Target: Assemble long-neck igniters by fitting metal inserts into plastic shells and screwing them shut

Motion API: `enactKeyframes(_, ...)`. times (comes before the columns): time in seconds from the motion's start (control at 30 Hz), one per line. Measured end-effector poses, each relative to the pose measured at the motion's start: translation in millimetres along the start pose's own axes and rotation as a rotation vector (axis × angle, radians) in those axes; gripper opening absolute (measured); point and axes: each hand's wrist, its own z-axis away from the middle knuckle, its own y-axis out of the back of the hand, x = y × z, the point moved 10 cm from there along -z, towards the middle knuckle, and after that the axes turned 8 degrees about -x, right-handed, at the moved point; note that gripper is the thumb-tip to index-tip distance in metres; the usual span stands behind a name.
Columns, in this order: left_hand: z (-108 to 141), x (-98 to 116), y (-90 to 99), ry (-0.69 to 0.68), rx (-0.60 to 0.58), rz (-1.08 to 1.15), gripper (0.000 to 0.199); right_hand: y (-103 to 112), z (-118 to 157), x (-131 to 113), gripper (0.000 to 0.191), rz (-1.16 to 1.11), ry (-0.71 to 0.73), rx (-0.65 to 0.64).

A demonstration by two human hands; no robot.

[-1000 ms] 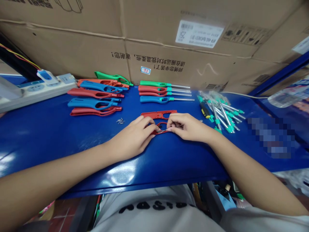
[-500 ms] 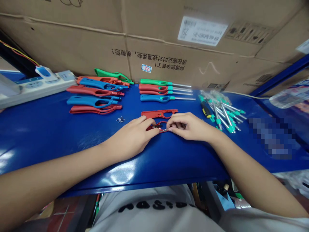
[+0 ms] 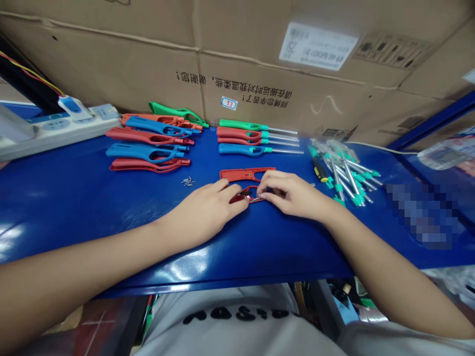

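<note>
My left hand (image 3: 211, 210) and right hand (image 3: 287, 194) have their fingers pinched close, gripping the red shell (image 3: 253, 199) between them on the bench (image 3: 208, 267), just below another red half (image 3: 241, 174).

from where i stand, the light is moderate and fairly even, its source out of sight. white glare pools on the blue table (image 3: 267, 247) below the left hand (image 3: 208, 207) and farther out to its left. it's dim under the edge. between the fingertips, detail goes soft; a blocky patch (image 3: 423, 215) sits right of the right hand (image 3: 293, 196). the arms (image 3: 111, 247) stretch wide outward.
</note>
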Motion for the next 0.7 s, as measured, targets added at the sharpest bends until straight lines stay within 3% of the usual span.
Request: enactKeyframes(0.7, 5.3, 16.8, 8.3, 0.004, 0.087, -0.083, 0.032, -6.4, 3.9, -1.3, 0.011, -0.013, 0.046, -0.080)
